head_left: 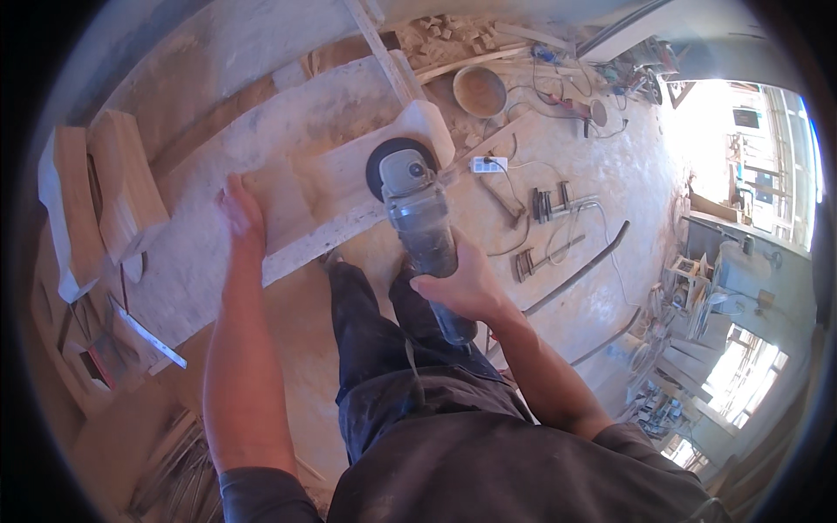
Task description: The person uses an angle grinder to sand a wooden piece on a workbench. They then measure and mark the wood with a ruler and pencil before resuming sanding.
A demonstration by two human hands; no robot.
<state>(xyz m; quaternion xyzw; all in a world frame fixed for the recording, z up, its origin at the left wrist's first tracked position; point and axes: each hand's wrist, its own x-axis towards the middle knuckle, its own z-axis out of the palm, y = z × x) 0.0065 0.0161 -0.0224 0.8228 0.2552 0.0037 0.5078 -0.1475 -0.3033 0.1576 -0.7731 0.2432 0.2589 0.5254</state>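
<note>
My right hand [462, 281] is wrapped round the body of a grey angle grinder [423, 227]. The grinder's dark round disc [390, 166] lies over the right part of a carved, curved wooden piece [340, 174], hiding the wood beneath it. At the left end of that piece is my left hand [240, 207], a little blurred, its fingers apart. Whether it touches the wood I cannot tell. The piece lies on a pale, dusty workbench [193, 253].
Two shaped wooden blocks [129, 183] stand at the bench's left end. On the floor to the right are a white power strip [489, 164] with a cable, several clamps [558, 205] and long bars [602, 261]. A round basin [479, 91] and wood scraps [449, 39] lie farther off.
</note>
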